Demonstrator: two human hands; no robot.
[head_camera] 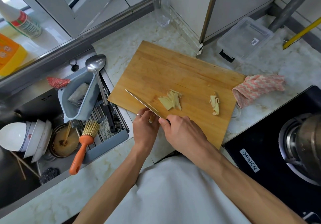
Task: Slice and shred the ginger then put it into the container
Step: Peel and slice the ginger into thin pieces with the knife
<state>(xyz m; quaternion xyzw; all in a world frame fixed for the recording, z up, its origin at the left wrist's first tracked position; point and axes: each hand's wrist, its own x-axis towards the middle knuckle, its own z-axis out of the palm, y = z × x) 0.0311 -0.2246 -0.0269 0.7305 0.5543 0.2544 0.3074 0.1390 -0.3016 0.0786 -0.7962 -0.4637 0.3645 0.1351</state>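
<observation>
Two hands meet at the near edge of the rectangular wooden cutting board (173, 77). The fingers (144, 113) of the left hand (145, 130), one of them ringed, are curled over a small pale stub of ginger (151, 118) and pin it down at the board's edge; most of the stub is hidden. The dark handle of the long steel kitchen knife (142, 103) is gripped by the right hand (182, 133), with the blade laid slantwise just beside the left fingertips.

A fanned heap of thin yellowish ginger slices (171, 101) is seen near the middle of the board, and a smaller pile of ragged ginger scraps (215, 104), possibly peel, lies well apart toward the stove side. Slicing is therefore judged to be well advanced but unfinished, since one stub is being held for cutting. No fine shreds can be made out, so shredding appears not yet begun. The clear rectangular plastic container (245, 39) stands on the marble bench (121, 43) beyond the board's far corner, with no ginger visible in it, so the transfer remains undone.
</observation>
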